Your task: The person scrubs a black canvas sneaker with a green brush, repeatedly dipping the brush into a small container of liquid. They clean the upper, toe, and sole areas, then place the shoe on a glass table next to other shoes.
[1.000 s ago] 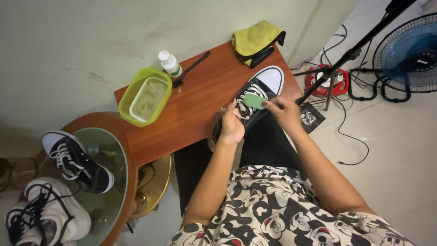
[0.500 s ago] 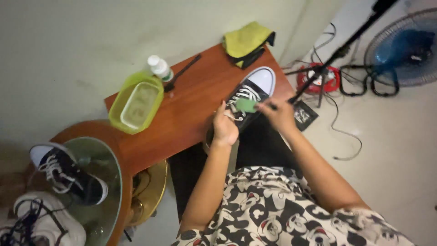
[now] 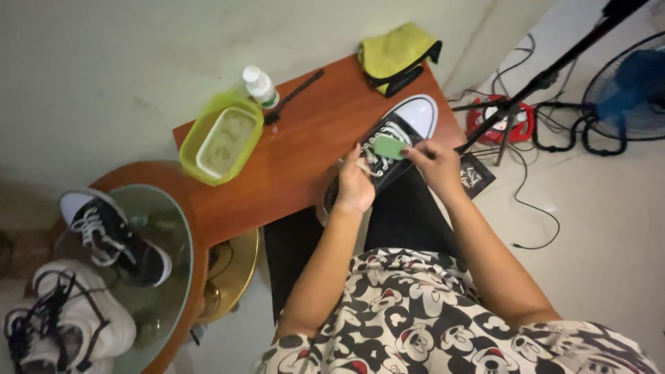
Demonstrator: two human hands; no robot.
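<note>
Black sneaker (image 3: 388,149) lies at the wooden table's (image 3: 305,159) near edge; left hand (image 3: 355,185) clenched on its side, steadying; right hand (image 3: 435,163) pinches a green pad (image 3: 389,147) against the laces; scrubbing appears underway. Beyond the sneaker: yellow-green tub (image 3: 222,136), bottle (image 3: 260,86), brush (image 3: 294,93), yellow cloth (image 3: 396,54); nothing obstructs.

Single head cam, looks steeply down from above at wooden table (image 3: 305,159) and own arms, mid-range, floor at frame edges.
</note>
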